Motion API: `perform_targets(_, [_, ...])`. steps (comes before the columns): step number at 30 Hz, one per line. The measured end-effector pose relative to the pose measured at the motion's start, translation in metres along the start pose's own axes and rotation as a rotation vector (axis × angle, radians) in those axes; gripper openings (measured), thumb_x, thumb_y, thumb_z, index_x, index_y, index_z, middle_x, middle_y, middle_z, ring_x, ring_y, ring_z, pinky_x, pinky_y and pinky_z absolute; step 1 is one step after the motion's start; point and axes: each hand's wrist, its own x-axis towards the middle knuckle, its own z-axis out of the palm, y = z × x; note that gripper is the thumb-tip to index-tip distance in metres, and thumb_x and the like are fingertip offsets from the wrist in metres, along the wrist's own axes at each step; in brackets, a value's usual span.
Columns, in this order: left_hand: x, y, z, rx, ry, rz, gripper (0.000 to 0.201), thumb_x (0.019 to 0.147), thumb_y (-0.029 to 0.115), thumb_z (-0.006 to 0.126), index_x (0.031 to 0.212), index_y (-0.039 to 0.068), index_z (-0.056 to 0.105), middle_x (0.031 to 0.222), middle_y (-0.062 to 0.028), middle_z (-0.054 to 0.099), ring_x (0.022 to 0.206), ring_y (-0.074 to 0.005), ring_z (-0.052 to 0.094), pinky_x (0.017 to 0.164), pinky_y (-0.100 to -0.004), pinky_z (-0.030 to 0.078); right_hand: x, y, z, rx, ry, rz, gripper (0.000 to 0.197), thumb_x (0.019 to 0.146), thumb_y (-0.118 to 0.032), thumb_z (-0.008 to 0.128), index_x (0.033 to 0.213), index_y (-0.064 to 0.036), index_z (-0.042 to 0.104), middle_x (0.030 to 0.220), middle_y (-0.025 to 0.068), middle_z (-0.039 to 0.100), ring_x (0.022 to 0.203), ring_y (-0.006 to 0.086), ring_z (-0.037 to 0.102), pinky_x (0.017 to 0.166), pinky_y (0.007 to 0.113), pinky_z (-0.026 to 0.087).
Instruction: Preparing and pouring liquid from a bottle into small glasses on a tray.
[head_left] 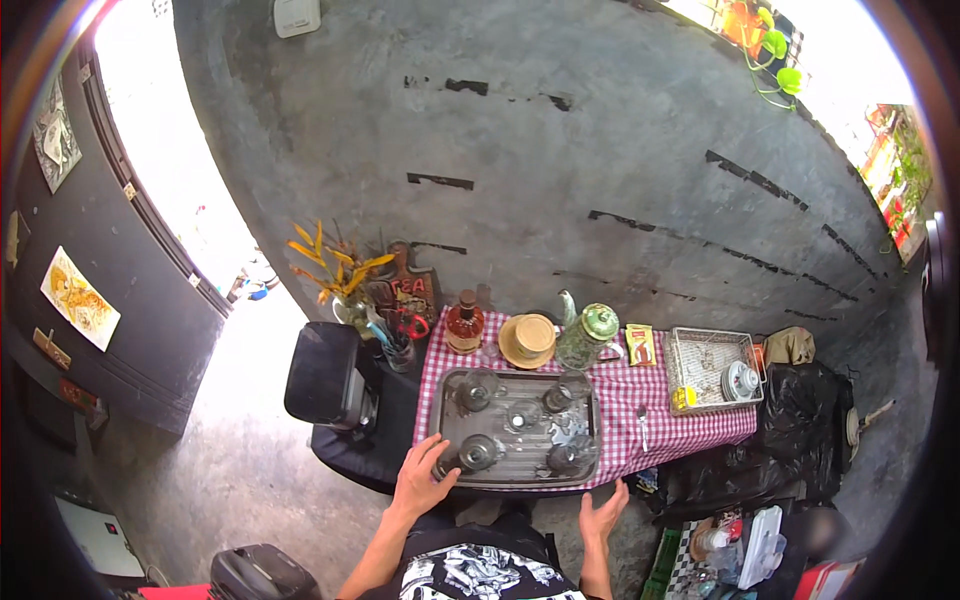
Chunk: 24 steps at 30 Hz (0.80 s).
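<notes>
The bare fingers of my left hand (pixel 420 488) are parted from the thumb, with a clear drinking glass (pixel 449 461) in the gap between; I cannot tell whether they press on it. The fingers of my right hand (pixel 602 514) are spread, holding nothing.

The glass is smooth and see-through, round at the rim. It stands in the near left corner of a dark rectangular tray (pixel 523 455) with rounded corners, a raised rim and a shiny wet patch towards its right.

My left forearm slants up from below, the hand angled over the tray's corner. My right forearm rises more steeply, palm turned inward, just off the tray's near right corner.

Five more clear glasses stand on the tray, one (pixel 480 452) just right of my left fingertips, the rest further across.

Under the tray lies a red-and-white checked cloth (pixel 690 431), with a metal spoon (pixel 643 427) to the right. Beyond stand an amber bottle (pixel 465 326), a green patterned teapot (pixel 583 343) with a pale handle, and a mesh-sided basket (pixel 690 352).
</notes>
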Motion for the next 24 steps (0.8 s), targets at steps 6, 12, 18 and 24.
perform_targets(6, [-0.027, -0.055, -0.043, -0.110, -0.088, -0.039, 0.041, 0.073, 0.013, 0.077, 0.111, 0.003, 0.064, 0.109, -0.0141, 0.065, 0.099, -0.0314, 0.063, 0.087, -0.0384, 0.051, 0.030, -0.111, 0.053, -0.028, 0.321, -0.268, 0.063, 0.075, -0.006, 0.068, 0.132, -0.0002, 0.042, 0.131, 0.0205, 0.044, 0.123, 0.0369, 0.043, 0.095, 0.042, 0.042])
perform_targets(12, [-0.042, -0.064, -0.063, -0.105, -0.146, -0.111, 0.037, 0.075, 0.014, 0.076, 0.110, 0.004, 0.066, 0.106, -0.0141, 0.066, 0.097, -0.0310, 0.064, 0.085, -0.0376, 0.051, 0.060, -0.187, 0.076, 0.236, 0.007, -0.286, 0.057, 0.075, -0.006, 0.067, 0.127, 0.0014, 0.045, 0.124, 0.0193, 0.048, 0.107, 0.0358, 0.053, 0.086, 0.041, 0.046])
perform_targets(18, [-0.040, -0.056, -0.060, -0.113, -0.096, -0.214, 0.037, 0.076, 0.012, 0.074, 0.111, 0.005, 0.064, 0.106, -0.0147, 0.066, 0.097, -0.0322, 0.064, 0.085, -0.0384, 0.051, 0.123, -0.192, 0.126, 0.176, -0.139, -0.560, 0.053, 0.076, -0.008, 0.068, 0.125, 0.0013, 0.049, 0.105, 0.0185, 0.056, 0.099, 0.0327, 0.056, 0.085, 0.039, 0.046])
perform_targets(24, [-0.031, -0.046, -0.043, -0.085, -0.008, -0.240, 0.036, 0.076, 0.010, 0.074, 0.109, 0.003, 0.064, 0.107, -0.0152, 0.065, 0.097, -0.0322, 0.063, 0.084, -0.0380, 0.051, 0.173, -0.182, 0.171, 0.177, -0.249, -0.612, 0.048, 0.078, -0.009, 0.068, 0.123, 0.0006, 0.052, 0.107, 0.0156, 0.064, 0.093, 0.0279, 0.063, 0.078, 0.038, 0.050])
